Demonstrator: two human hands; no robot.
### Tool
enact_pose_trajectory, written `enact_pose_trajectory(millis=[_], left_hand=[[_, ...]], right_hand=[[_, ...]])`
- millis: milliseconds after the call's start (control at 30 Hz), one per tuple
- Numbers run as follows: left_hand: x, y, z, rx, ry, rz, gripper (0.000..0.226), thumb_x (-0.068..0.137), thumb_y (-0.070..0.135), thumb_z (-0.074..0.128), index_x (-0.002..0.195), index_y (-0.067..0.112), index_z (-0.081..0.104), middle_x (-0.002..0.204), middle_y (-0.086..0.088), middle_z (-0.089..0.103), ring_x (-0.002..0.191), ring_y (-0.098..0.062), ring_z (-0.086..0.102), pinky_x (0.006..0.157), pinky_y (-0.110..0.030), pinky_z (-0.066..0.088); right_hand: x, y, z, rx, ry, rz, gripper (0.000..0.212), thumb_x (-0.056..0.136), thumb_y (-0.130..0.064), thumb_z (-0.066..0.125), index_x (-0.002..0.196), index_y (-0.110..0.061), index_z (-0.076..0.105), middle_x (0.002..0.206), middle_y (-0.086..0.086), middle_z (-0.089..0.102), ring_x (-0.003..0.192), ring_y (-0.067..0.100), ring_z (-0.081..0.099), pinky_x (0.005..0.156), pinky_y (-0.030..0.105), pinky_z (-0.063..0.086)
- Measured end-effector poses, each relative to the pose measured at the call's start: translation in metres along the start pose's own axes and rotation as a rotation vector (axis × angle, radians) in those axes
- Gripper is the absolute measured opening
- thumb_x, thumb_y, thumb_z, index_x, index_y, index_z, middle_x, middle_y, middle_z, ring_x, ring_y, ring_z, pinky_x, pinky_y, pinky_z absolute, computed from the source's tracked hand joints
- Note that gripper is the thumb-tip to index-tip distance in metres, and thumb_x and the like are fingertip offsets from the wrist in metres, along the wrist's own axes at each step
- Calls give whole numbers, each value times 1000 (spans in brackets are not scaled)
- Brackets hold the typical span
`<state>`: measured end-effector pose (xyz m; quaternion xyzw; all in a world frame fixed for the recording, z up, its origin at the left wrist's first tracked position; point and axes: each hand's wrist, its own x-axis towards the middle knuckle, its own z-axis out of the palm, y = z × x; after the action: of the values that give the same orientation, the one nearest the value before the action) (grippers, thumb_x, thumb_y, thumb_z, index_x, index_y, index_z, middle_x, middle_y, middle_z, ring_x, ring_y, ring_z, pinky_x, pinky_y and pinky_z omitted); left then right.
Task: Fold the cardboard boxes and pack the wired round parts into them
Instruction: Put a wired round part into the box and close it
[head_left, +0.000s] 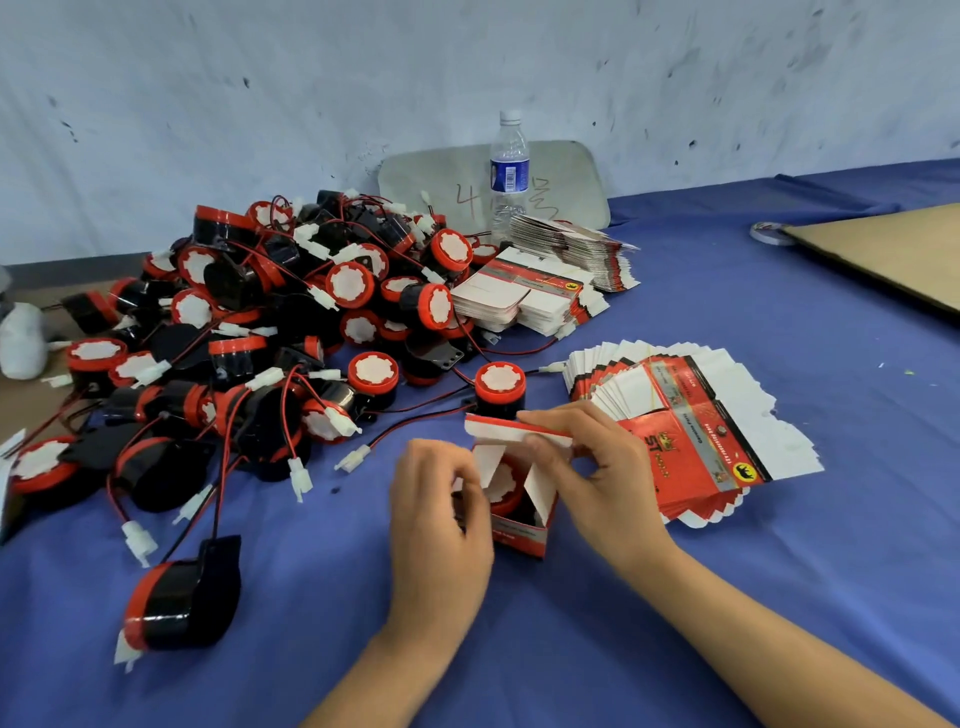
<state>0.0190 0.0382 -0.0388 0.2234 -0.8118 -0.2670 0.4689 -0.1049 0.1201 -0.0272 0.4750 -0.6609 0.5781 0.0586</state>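
Observation:
A small red-and-white cardboard box stands upright on the blue cloth near the centre, its top flaps up. Inside it sits a round red-and-black part with a white face. My left hand grips the box's left side and pinches a side flap. My right hand holds the long top flap above the opening. A big pile of wired round parts lies to the left. One more part stands just behind the box.
A fanned stack of flat boxes lies right of my hands; more flat stacks sit behind. A water bottle stands by the wall. A loose part lies front left. A brown cardboard sheet and tape roll are far right.

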Motion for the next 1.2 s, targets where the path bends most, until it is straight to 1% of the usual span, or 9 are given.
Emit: enact_pose_trajectory(millis=[133,233,300,433,567,733,867,1033,1200], left_hand=[[-4,7,1,-7,-247,145,23,88,21,41,103,31,57,113,14,49,101,-9,53,82,-22,46],[-4,6,0,-14,-293,191,18,87,30,51,103,30,61,114,17,53,105,-5,49,90,-22,42],[-3,5,2,-17,-305,153,22,87,35,54,103,26,66,113,16,54,106,-6,50,89,-25,45],[-2,5,7,1,-296,60,30,86,41,57,100,18,71,113,12,51,104,-11,56,83,-30,52],[-4,3,9,-77,-194,-54,16,76,27,73,89,18,72,110,11,48,98,2,56,79,-7,44],[-2,1,8,-106,-99,-173,41,63,11,86,70,28,49,92,8,45,79,1,52,66,-4,39],[-2,-6,7,-185,-57,-268,61,57,14,88,93,30,42,102,4,43,96,3,47,77,-6,40],[0,-15,5,-268,-228,-350,105,59,26,91,131,54,19,119,14,55,109,-1,56,84,-10,46],[2,-20,4,-213,-340,-336,125,62,35,88,132,67,-10,132,17,54,119,-1,52,83,0,40]], right_hand=[[0,2,-3,-30,9,-36,16,85,-16,66,99,-14,73,91,-6,64,83,4,60,65,12,44],[3,0,-6,89,-47,61,12,82,-17,69,92,-24,70,89,-7,62,79,20,60,68,35,50],[5,-1,-8,152,-112,103,13,82,-17,67,90,-27,65,94,-9,62,84,25,60,73,41,49],[9,1,-7,308,-342,194,13,86,-8,54,94,-19,51,124,-13,62,118,10,56,87,25,48],[5,-1,-3,322,-492,201,46,94,-6,45,134,-27,51,135,-16,57,126,1,50,99,17,42],[5,1,1,122,-510,124,46,94,-8,50,137,-23,53,143,-11,49,135,-1,38,113,30,34],[4,1,3,37,-488,82,46,90,-7,52,132,-25,57,141,-9,51,135,0,39,113,33,35],[1,2,6,-83,-535,52,39,94,-22,53,133,-28,56,143,-12,48,139,1,32,115,34,31],[1,-3,5,-228,-569,3,43,95,-34,46,138,-32,50,146,-18,42,141,-3,25,114,27,31]])
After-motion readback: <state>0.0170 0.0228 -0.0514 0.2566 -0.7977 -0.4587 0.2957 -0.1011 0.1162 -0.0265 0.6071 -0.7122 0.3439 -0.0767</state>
